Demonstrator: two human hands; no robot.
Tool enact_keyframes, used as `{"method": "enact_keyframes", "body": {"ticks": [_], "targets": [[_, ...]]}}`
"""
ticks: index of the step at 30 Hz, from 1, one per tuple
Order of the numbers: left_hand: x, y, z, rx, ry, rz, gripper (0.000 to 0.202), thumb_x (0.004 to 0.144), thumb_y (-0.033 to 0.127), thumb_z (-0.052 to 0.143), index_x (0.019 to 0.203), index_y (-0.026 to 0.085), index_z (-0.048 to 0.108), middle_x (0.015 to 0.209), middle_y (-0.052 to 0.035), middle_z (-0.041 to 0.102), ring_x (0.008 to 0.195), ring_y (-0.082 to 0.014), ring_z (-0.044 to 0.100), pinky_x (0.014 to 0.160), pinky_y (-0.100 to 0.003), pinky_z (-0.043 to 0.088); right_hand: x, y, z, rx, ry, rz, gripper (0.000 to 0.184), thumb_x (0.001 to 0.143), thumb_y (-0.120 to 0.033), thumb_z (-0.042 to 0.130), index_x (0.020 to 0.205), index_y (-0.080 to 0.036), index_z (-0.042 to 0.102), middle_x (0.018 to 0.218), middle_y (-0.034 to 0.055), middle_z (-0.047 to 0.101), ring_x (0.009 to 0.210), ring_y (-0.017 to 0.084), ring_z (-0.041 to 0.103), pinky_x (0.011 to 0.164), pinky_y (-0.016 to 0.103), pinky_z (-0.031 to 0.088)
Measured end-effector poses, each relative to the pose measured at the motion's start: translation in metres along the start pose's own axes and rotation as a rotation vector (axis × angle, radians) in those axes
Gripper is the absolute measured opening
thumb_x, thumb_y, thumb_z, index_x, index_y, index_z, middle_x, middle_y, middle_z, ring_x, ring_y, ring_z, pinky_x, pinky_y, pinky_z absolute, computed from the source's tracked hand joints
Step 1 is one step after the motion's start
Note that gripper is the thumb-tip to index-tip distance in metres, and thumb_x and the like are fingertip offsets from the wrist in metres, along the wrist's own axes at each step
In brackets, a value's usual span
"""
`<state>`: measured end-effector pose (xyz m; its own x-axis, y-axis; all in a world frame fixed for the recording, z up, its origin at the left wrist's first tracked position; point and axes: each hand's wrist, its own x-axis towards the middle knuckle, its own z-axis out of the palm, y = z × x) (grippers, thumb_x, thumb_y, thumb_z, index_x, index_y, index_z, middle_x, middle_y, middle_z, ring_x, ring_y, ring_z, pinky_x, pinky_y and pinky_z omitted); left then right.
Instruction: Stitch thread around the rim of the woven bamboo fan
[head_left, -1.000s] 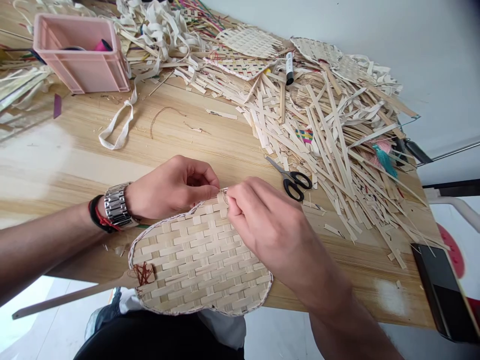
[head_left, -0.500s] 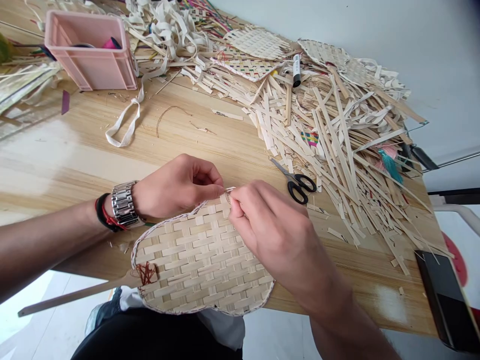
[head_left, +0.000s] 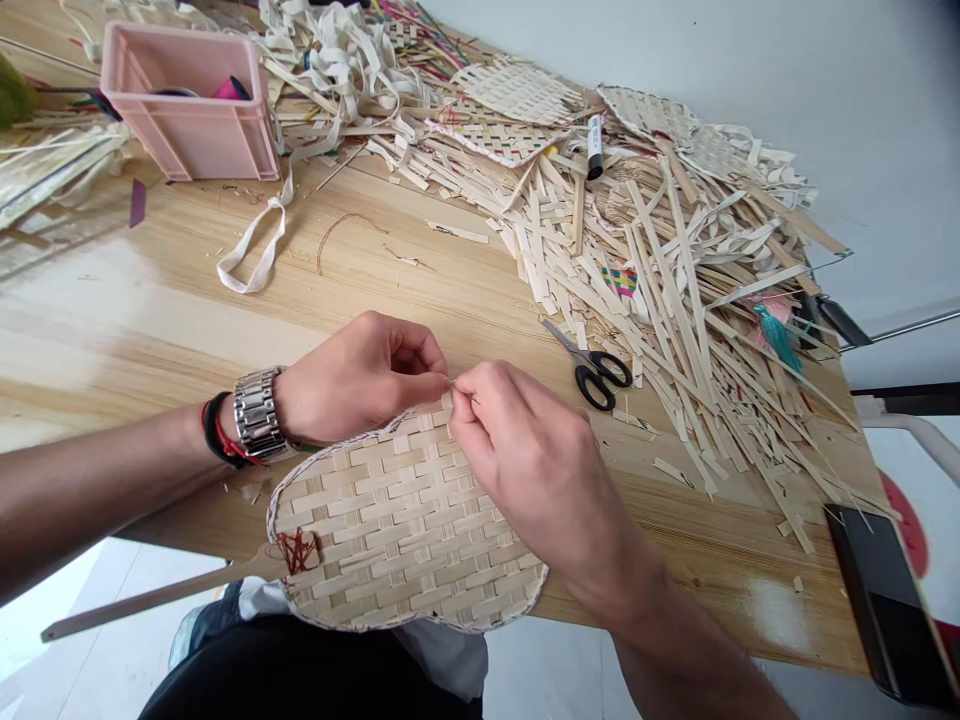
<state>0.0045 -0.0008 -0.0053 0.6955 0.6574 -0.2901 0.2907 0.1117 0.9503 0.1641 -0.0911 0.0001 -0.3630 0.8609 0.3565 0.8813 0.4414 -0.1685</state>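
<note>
Woven fan [head_left: 405,520] at 6 o'clock, partly over the table's near edge, wooden handle [head_left: 150,600] toward 8 o'clock. Left hand [head_left: 360,380] at the fan's top rim, thumb and forefinger pinched together on a thin thread [head_left: 459,386]. Right hand [head_left: 525,460] just beside it, fingertips bunched on the same thread at the rim. Wooden table [head_left: 150,330] littered with offcuts: heap of pale cane strips [head_left: 660,300] at 2 o'clock, scissors [head_left: 592,370] at 3 o'clock, pink crate [head_left: 187,140] at 11 o'clock, black tablet [head_left: 885,600] at 4 o'clock by the table's edge. White wall [head_left: 750,60] at 1 o'clock, pale floor [head_left: 45,620] at 8 o'clock.
</note>
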Motion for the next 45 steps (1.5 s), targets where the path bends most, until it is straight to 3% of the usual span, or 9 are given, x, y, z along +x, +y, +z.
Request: {"method": "enact_keyframes", "body": {"ticks": [7, 15, 20, 25, 28, 32, 37, 41, 45], "targets": [[0.0, 0.001, -0.001, 0.019, 0.016, -0.006, 0.008, 0.081, 0.016, 0.065, 0.077, 0.01, 0.067, 0.06, 0.0005, 0.06, 0.049, -0.0051, 0.044, 0.041, -0.015, 0.029, 0.002, 0.007, -0.007, 0.118, 0.053, 0.055, 0.009, 0.093, -0.011, 0.055, 0.085, -0.014, 0.058, 0.072, 0.0011, 0.057, 0.066, 0.011, 0.054, 0.062, 0.026, 0.043], [-0.001, 0.004, 0.0, 0.016, 0.023, 0.011, 0.009, 0.081, 0.015, 0.065, 0.073, 0.011, 0.066, 0.053, 0.0036, 0.054, 0.044, -0.0041, 0.04, 0.039, -0.016, 0.026, 0.002, 0.012, -0.017, 0.126, 0.089, -0.022, 0.016, 0.091, -0.007, 0.054, 0.079, -0.017, 0.057, 0.069, 0.0001, 0.056, 0.065, 0.011, 0.053, 0.061, 0.026, 0.043], [-0.003, 0.005, 0.001, 0.009, 0.011, 0.039, 0.01, 0.082, 0.015, 0.064, 0.073, 0.011, 0.065, 0.053, 0.0033, 0.054, 0.045, -0.0042, 0.04, 0.039, -0.016, 0.027, 0.001, 0.013, -0.013, 0.138, 0.029, -0.034, 0.018, 0.092, -0.006, 0.053, 0.077, -0.015, 0.059, 0.07, 0.0013, 0.055, 0.068, 0.012, 0.053, 0.066, 0.027, 0.044], [-0.004, 0.007, 0.001, 0.017, 0.011, 0.042, 0.009, 0.083, 0.016, 0.063, 0.076, 0.011, 0.066, 0.056, 0.0017, 0.056, 0.045, -0.0043, 0.04, 0.039, -0.015, 0.028, 0.004, 0.017, -0.017, 0.236, 0.032, -0.006, 0.008, 0.093, -0.016, 0.058, 0.087, -0.015, 0.063, 0.076, 0.0021, 0.06, 0.07, 0.012, 0.057, 0.064, 0.025, 0.046], [-0.004, 0.008, 0.001, 0.006, 0.009, 0.045, 0.009, 0.084, 0.015, 0.063, 0.076, 0.011, 0.065, 0.056, 0.0019, 0.055, 0.044, -0.0039, 0.039, 0.038, -0.014, 0.028, 0.005, 0.025, -0.023, 0.368, 0.039, 0.126, 0.01, 0.094, -0.024, 0.059, 0.092, -0.017, 0.065, 0.073, 0.0003, 0.063, 0.063, 0.01, 0.055, 0.057, 0.024, 0.042], [-0.006, 0.009, 0.001, -0.014, -0.006, 0.071, 0.01, 0.086, 0.017, 0.063, 0.077, 0.012, 0.065, 0.054, 0.004, 0.05, 0.043, -0.0033, 0.035, 0.037, -0.014, 0.026, 0.005, 0.042, -0.022, 0.593, -0.007, 0.402, 0.028, 0.099, -0.037, 0.05, 0.093, -0.017, 0.069, 0.063, -0.0013, 0.055, 0.059, 0.01, 0.051, 0.053, 0.023, 0.039], [-0.008, 0.011, 0.003, -0.013, -0.01, 0.104, 0.01, 0.086, 0.016, 0.062, 0.078, 0.011, 0.066, 0.053, 0.0045, 0.049, 0.044, -0.0038, 0.034, 0.038, -0.015, 0.026, 0.003, 0.051, -0.006, 0.934, -0.239, 0.603, 0.041, 0.096, -0.049, 0.051, 0.079, -0.015, 0.067, 0.061, -0.0016, 0.051, 0.057, 0.01, 0.049, 0.053, 0.023, 0.038], [-0.008, 0.01, 0.004, 0.008, -0.019, 0.121, 0.01, 0.086, 0.017, 0.063, 0.078, 0.011, 0.067, 0.056, 0.0036, 0.052, 0.045, -0.0041, 0.035, 0.039, -0.015, 0.027, 0.004, 0.046, 0.003, 1.361, -0.391, 0.679, 0.034, 0.092, -0.044, 0.059, 0.076, -0.014, 0.063, 0.067, -0.0015, 0.056, 0.061, 0.009, 0.051, 0.056, 0.022, 0.04], [-0.008, 0.007, 0.004, 0.018, -0.027, 0.128, 0.011, 0.085, 0.018, 0.063, 0.077, 0.011, 0.066, 0.057, 0.0029, 0.053, 0.046, -0.0045, 0.036, 0.04, -0.016, 0.029, 0.008, 0.04, 0.007, 1.523, -0.367, 0.755, 0.024, 0.084, -0.036, 0.069, 0.079, -0.013, 0.065, 0.07, -0.001, 0.059, 0.065, 0.009, 0.054, 0.058, 0.021, 0.042]]}}
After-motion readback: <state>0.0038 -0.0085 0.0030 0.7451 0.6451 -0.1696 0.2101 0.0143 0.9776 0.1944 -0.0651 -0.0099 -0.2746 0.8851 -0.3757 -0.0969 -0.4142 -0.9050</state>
